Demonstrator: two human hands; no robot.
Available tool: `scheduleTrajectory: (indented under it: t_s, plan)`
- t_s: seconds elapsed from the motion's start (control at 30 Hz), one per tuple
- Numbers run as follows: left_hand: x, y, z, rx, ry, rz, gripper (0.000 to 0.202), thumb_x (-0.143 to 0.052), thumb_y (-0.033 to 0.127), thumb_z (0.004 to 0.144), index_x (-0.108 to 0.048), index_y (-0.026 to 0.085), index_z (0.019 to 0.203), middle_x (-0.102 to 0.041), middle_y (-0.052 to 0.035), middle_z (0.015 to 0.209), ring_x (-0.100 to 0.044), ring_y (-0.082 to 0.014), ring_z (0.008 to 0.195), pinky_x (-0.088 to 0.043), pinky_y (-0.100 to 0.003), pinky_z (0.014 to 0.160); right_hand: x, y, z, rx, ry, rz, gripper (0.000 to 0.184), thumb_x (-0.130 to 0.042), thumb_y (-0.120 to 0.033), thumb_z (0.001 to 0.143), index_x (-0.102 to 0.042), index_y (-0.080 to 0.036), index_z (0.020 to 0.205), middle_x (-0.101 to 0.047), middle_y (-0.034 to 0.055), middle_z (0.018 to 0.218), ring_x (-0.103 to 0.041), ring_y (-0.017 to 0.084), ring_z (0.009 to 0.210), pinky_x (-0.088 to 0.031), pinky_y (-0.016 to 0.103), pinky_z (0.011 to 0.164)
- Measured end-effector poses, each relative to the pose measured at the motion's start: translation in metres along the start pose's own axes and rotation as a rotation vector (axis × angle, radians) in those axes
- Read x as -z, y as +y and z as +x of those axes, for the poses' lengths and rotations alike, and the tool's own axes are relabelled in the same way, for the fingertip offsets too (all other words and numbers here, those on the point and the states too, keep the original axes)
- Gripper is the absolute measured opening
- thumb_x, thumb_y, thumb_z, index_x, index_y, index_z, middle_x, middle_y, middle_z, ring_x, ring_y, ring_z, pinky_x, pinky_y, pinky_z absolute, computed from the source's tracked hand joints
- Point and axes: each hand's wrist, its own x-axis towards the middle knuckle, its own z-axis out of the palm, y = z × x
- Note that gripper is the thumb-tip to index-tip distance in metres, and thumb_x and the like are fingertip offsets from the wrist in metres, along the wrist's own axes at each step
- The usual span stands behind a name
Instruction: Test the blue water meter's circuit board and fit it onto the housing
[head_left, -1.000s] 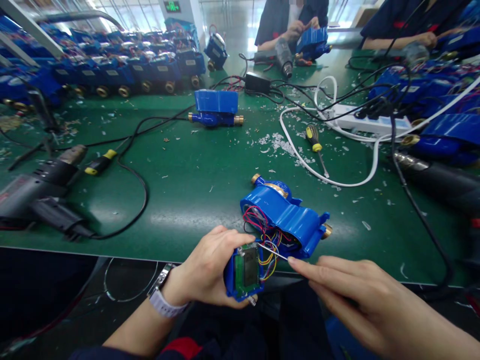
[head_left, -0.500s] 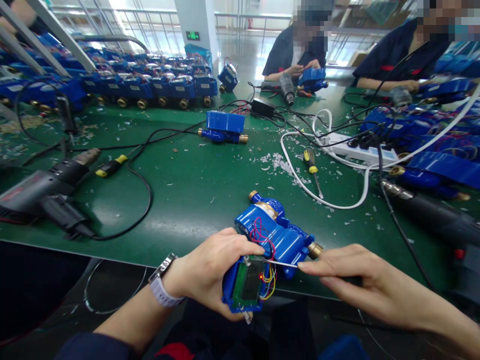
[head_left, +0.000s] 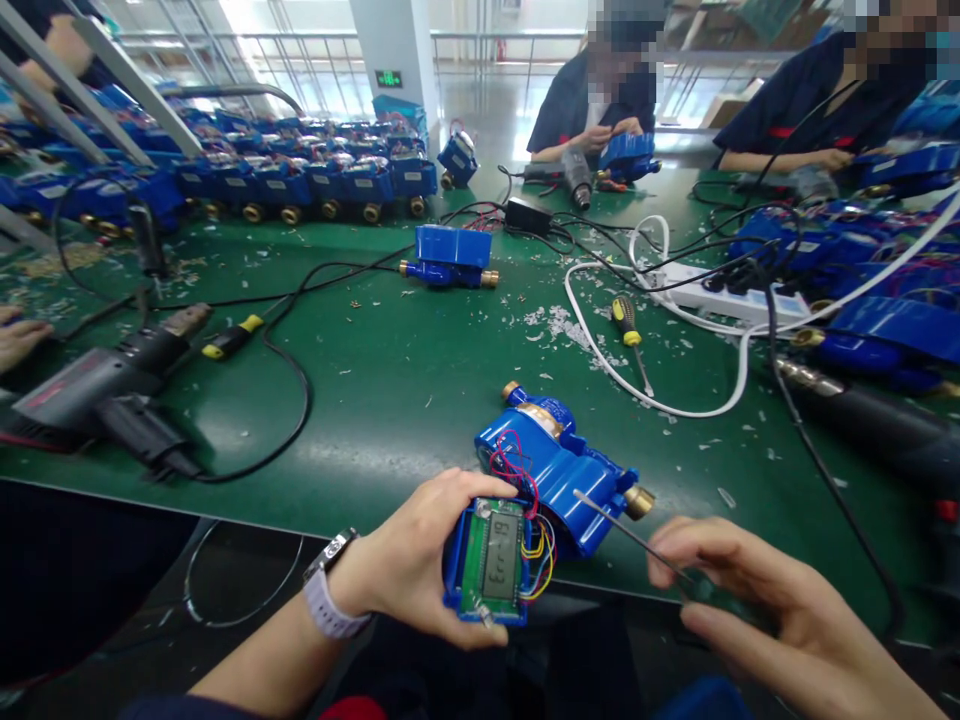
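Note:
My left hand (head_left: 416, 560), a white watch on its wrist, grips a blue display module (head_left: 491, 562) with a green circuit board and a small screen showing digits. Coloured wires run from the module to a blue water meter (head_left: 559, 465) with brass ends, which lies on the green table (head_left: 390, 390) near its front edge. My right hand (head_left: 750, 600) pinches a thin metal probe (head_left: 626, 532). The probe's tip hangs in the air just right of the wires, above the meter body.
A heat gun (head_left: 105, 385) with a black cord lies at the left. A second meter (head_left: 450, 255) sits mid-table, a yellow-handled screwdriver (head_left: 628, 335) and a white power strip (head_left: 735, 300) to the right. Rows of meters (head_left: 300, 185) line the back left. Two people work opposite.
The probe tip has come away from the circuit board and moved right. The module has turned more face-up and its screen now shows digits. The view has shifted little.

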Motion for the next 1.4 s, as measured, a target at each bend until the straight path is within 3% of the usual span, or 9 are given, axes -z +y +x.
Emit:
scheduleTrajectory:
  t_s: [0.1, 0.2, 0.3, 0.43, 0.63, 0.8, 1.07, 1.3, 1.4]
  plan:
    - [-0.008, 0.000, -0.011, 0.081, -0.010, -0.050, 0.089, -0.082, 0.057, 0.065, -0.040, 0.022, 0.136, -0.062, -0.0128, 0.121, -0.067, -0.0294, 0.103, -0.054, -0.044, 0.095, -0.013, -0.004, -0.009, 0.120, 0.049, -0.212, 0.016, -0.058, -0.045, 0.103, -0.068, -0.035, 0.111, -0.072, -0.0018, 0.106, -0.071, 0.015, 0.097, -0.054, 0.013, 0.084]
    - [-0.014, -0.001, -0.020, 0.156, -0.018, -0.106, 0.087, -0.082, 0.056, 0.066, -0.042, 0.022, 0.135, -0.062, -0.0125, 0.120, -0.066, -0.0295, 0.104, -0.054, -0.045, 0.097, -0.026, -0.007, -0.013, 0.186, 0.048, -0.346, 0.022, -0.047, -0.044, 0.108, -0.065, -0.034, 0.114, -0.073, -0.0048, 0.103, -0.071, 0.009, 0.094, -0.049, 0.008, 0.087]
    - [-0.018, -0.002, -0.027, 0.192, -0.022, -0.154, 0.087, -0.082, 0.057, 0.066, -0.043, 0.023, 0.135, -0.061, -0.0122, 0.120, -0.065, -0.0298, 0.105, -0.053, -0.046, 0.098, -0.037, -0.010, -0.014, 0.220, 0.019, -0.388, 0.023, -0.039, -0.032, 0.110, -0.060, -0.032, 0.119, -0.072, -0.0043, 0.104, -0.071, 0.007, 0.095, -0.049, 0.006, 0.087]
    - [-0.021, -0.004, -0.035, 0.219, -0.034, -0.165, 0.088, -0.082, 0.059, 0.066, -0.042, 0.024, 0.137, -0.060, -0.0123, 0.122, -0.064, -0.0301, 0.106, -0.053, -0.047, 0.099, -0.045, -0.012, -0.014, 0.230, -0.023, -0.386, 0.031, -0.039, -0.012, 0.102, -0.056, -0.028, 0.122, -0.070, -0.0013, 0.105, -0.070, 0.007, 0.095, -0.052, 0.006, 0.082]
    - [-0.026, -0.006, -0.045, 0.265, -0.025, -0.130, 0.090, -0.083, 0.059, 0.065, -0.042, 0.023, 0.137, -0.060, -0.0134, 0.122, -0.063, -0.0323, 0.110, -0.053, -0.049, 0.098, -0.055, -0.009, -0.013, 0.269, -0.023, -0.462, 0.033, -0.038, -0.007, 0.100, -0.059, -0.020, 0.122, -0.067, 0.0055, 0.107, -0.070, 0.013, 0.087, -0.058, 0.018, 0.072]
    - [-0.029, -0.006, -0.050, 0.283, 0.003, -0.157, 0.089, -0.082, 0.060, 0.067, -0.041, 0.026, 0.138, -0.061, -0.0113, 0.120, -0.064, -0.0298, 0.105, -0.054, -0.046, 0.095, -0.059, -0.005, -0.012, 0.279, -0.037, -0.541, 0.034, -0.035, -0.007, 0.101, -0.060, -0.018, 0.122, -0.066, 0.0055, 0.104, -0.069, 0.015, 0.082, -0.057, 0.022, 0.066]
    - [-0.029, 0.001, -0.044, 0.267, 0.009, -0.068, 0.086, -0.082, 0.056, 0.068, -0.040, 0.024, 0.136, -0.062, -0.0111, 0.117, -0.066, -0.0296, 0.104, -0.055, -0.047, 0.095, -0.062, -0.006, -0.019, 0.404, -0.040, -0.830, 0.039, -0.035, 0.000, 0.098, -0.057, -0.015, 0.127, -0.066, 0.0072, 0.110, -0.067, 0.020, 0.089, -0.051, 0.032, 0.074]
    - [-0.023, 0.005, -0.043, 0.309, -0.035, -0.117, 0.085, -0.083, 0.052, 0.066, -0.039, 0.024, 0.134, -0.061, -0.0112, 0.116, -0.067, -0.0300, 0.103, -0.057, -0.048, 0.094, -0.060, -0.002, -0.004, 0.442, -0.025, -0.669, 0.031, -0.036, 0.000, 0.100, -0.059, -0.013, 0.118, -0.067, 0.0065, 0.097, -0.067, 0.017, 0.080, -0.052, 0.028, 0.067]
    - [-0.020, 0.004, -0.040, 0.306, -0.048, -0.127, 0.083, -0.083, 0.048, 0.067, -0.040, 0.023, 0.133, -0.061, -0.0114, 0.118, -0.067, -0.0299, 0.104, -0.056, -0.047, 0.095, -0.059, 0.003, -0.001, 0.485, -0.004, -0.716, 0.032, -0.037, 0.000, 0.100, -0.058, -0.012, 0.120, -0.067, 0.0082, 0.097, -0.066, 0.020, 0.079, -0.053, 0.032, 0.065]
